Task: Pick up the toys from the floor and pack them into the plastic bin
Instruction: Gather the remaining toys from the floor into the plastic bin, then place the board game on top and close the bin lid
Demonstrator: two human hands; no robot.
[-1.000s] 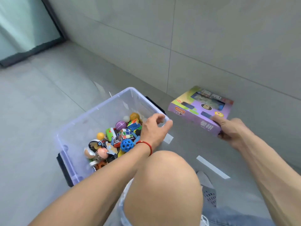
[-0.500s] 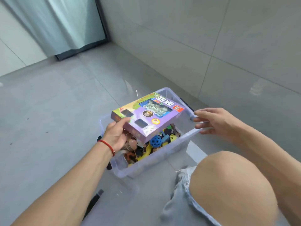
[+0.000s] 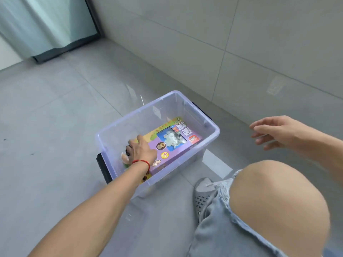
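**Boxed toy laid flat in the bin**

Because it lies face up across the small toys, the purple toy box (image 3: 172,145) sits inside the clear plastic bin (image 3: 213,133), covering most of them; a few peek out at its near end. Over that end rests the left hand (image 3: 142,151), fingers bent down beside the box edge; whether they grip anything I cannot tell. Off to the side, well apart from the bin, the right hand (image 3: 274,131) hovers above the grey floor (image 3: 55,117), fingers loosely spread and holding nothing, probably for balance while crouching
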